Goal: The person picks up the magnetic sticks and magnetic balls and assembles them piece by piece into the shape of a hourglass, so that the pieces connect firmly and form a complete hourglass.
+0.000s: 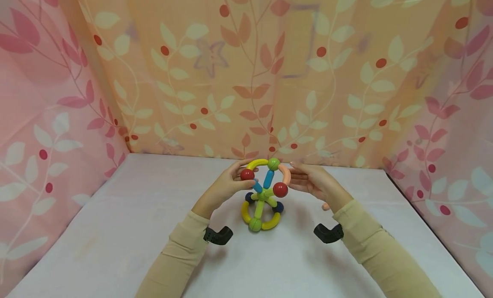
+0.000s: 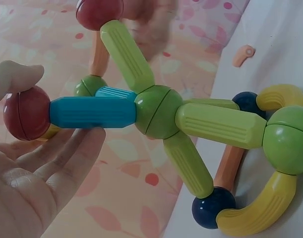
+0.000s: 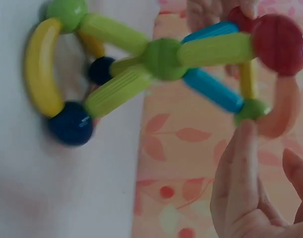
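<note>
A magnetic stick-and-ball structure stands on the white table, its lower ring made of yellow curved sticks, dark blue balls and a green ball. Green and blue straight sticks meet at a central green ball. My left hand holds the upper left part, with the thumb on a red ball and the fingers behind the blue stick. On the other side my right hand has nearly straight fingers beside the peach curved stick; in the right wrist view a fingertip reaches the upper green ball.
A loose peach curved stick lies on the table, partly hidden by the right wrist. Black wrist mounts stick out from both sleeves. Patterned cloth hangs behind and at both sides of the table.
</note>
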Tool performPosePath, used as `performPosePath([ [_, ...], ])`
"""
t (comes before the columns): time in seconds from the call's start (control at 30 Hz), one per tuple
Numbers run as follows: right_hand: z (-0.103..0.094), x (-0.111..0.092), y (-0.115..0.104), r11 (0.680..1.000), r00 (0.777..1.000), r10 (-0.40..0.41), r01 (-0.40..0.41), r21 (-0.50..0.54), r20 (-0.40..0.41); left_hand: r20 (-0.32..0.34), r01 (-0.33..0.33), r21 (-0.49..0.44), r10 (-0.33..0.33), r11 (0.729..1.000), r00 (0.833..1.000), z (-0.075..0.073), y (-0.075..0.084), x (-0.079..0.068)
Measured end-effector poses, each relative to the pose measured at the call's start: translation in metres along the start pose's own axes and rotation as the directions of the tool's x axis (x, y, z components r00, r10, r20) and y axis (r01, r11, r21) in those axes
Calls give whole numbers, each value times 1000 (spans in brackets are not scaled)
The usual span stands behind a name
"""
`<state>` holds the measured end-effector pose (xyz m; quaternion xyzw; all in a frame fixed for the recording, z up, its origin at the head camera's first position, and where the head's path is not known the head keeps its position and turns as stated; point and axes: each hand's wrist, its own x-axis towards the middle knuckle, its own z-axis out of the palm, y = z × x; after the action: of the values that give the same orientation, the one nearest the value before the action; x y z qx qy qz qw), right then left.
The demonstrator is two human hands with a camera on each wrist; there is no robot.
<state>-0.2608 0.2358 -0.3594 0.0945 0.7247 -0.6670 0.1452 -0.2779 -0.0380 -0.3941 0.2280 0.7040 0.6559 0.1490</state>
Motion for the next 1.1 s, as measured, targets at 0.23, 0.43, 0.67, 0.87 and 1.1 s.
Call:
performPosePath([
  [0.23, -11, 15, 67, 971, 990, 138, -132, -201, 13, 0, 22, 9, -22, 1000, 1000, 3, 1, 1],
  [0.43, 6, 19, 81, 953, 992, 70, -35, -302, 106, -10, 29, -5, -29, 1000, 1000, 2, -1, 0],
  [0.67, 19, 24, 79, 919, 998, 4, 22, -395, 63, -16, 22, -13, -22, 1000, 1000, 1, -2, 1],
  [0.87, 13, 35, 78, 890, 998, -47, 61, -453, 42, -31, 39, -29, -39, 999, 999, 3, -2, 2],
  [1.1, 12, 51, 74, 892, 992, -94, 122, -434, 87, -51, 48, -29, -49, 998, 997, 2, -2, 3],
])
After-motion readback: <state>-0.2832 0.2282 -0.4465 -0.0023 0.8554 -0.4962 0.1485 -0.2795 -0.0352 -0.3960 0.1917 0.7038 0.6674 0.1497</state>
